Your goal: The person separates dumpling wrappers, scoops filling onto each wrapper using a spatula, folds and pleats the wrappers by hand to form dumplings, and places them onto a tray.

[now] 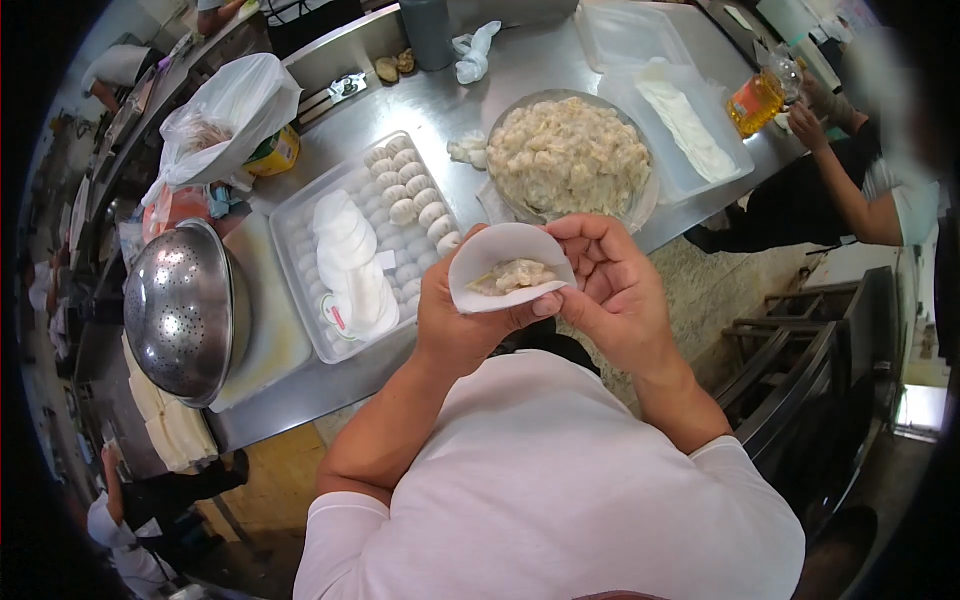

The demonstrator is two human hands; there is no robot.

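A round white dumpling wrapper (505, 240) with a lump of pale chunky filling (520, 275) lies across my left hand (447, 310), whose thumb presses its lower edge. My right hand (615, 285) pinches the wrapper's right edge between thumb and fingers. Beyond my hands stands a wide bowl (655, 190) heaped with the same sort of filling (570, 150). To the left, a plastic tray (318, 345) holds rows of pleated dumplings (405, 185) at its right side. On that tray rests a fanned stack of wrappers (350, 260).
A steel colander (180, 310) lies upside down at the left, near a white plastic bag (230, 110). Right of the bowl is a plastic container (735, 165) with a folded white cloth (685, 125). An oil bottle (757, 100) is beside a co-worker's hand (808, 128).
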